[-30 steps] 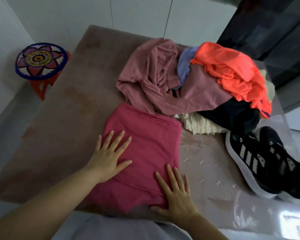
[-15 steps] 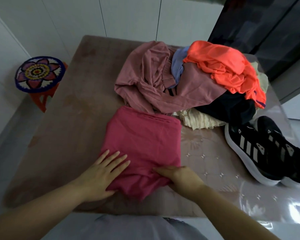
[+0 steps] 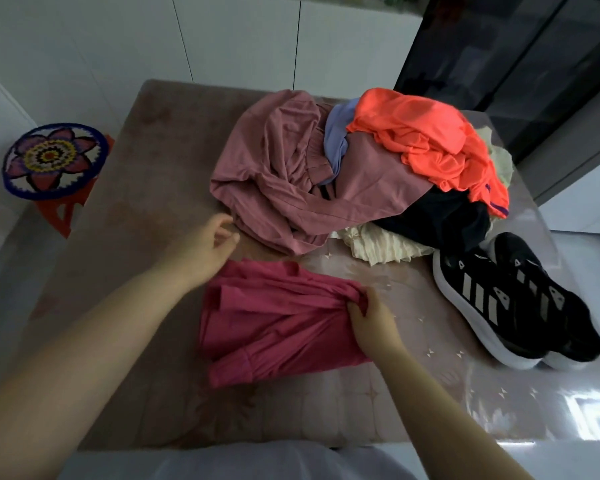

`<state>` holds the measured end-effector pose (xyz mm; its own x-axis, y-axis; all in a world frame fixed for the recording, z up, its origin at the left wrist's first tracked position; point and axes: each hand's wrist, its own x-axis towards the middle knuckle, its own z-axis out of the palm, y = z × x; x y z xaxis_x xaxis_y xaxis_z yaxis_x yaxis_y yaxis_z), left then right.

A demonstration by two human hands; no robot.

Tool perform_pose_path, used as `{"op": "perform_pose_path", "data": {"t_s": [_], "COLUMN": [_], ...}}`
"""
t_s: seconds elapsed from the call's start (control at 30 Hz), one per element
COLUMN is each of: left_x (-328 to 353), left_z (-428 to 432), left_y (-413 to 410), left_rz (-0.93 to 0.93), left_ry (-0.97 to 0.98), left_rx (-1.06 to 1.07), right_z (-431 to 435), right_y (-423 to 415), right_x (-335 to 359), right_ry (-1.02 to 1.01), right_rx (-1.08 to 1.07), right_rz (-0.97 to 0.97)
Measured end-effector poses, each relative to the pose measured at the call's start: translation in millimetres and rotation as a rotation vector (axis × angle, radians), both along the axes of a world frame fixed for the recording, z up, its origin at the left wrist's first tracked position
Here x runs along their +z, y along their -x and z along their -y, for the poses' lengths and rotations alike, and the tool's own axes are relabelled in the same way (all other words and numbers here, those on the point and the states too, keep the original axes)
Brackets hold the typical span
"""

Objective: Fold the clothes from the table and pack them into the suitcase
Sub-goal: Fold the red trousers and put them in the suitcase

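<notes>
A folded dark pink garment (image 3: 274,323) lies on the table (image 3: 160,174) in front of me, its right side bunched into creases. My right hand (image 3: 371,320) grips that bunched right edge. My left hand (image 3: 201,251) hovers above the garment's far left corner with loosely curled fingers and holds nothing. Behind them sits a pile of unfolded clothes: a dusty pink top (image 3: 291,174), a lilac piece (image 3: 336,140), an orange garment (image 3: 426,143), a black one (image 3: 444,223) and a cream pleated one (image 3: 385,247). No suitcase is in view.
A pair of black sneakers with white stripes (image 3: 513,306) stands on the table's right side, close to the pile. A round stool with a flower-pattern cover (image 3: 52,161) stands on the floor to the left. Dark glass cabinet doors (image 3: 520,57) rise at the back right.
My right hand has gathered the dark pink garment's right edge and grips it, so the cloth is wrinkled. My left hand has lifted off the garment and moved to its far left corner.
</notes>
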<state>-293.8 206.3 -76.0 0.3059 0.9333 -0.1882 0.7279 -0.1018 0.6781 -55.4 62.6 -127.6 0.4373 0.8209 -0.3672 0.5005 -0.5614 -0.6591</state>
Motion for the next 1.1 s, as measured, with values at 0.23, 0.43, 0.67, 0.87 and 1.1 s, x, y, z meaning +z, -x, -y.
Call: {"op": "perform_pose_path", "data": {"t_s": [0.23, 0.43, 0.67, 0.87, 1.1], "left_x": [-26.8, -27.4, -53.6, -66.2, -56.1], "left_z": [112.5, 68.6, 20.1, 1.5, -15.1], "left_y": [-13.5, -6.7, -37.8, -45.8, -50.0], "left_rz": [-0.665, -0.398, -0.398, -0.676, -0.678], "left_ry": [-0.232, -0.204, -0.319, -0.128, -0.038], "left_rx": [-0.664, -0.478, -0.312, -0.565, -0.739], "right_z": [-8.5, -10.4, -12.0, 2.5, 13.7], "right_y": [8.8, 5.3, -4.2, -5.2, -4.6], "right_x": [-15.5, -16.9, -16.0, -13.9, 3.8], "right_ry": [0.064, 0.074, 0.19, 0.213, 0.036], "right_rx": [-0.057, -0.112, -0.091, -0.243, -0.199], "right_rz": [0.122, 0.08, 0.309, 0.072, -0.329]}}
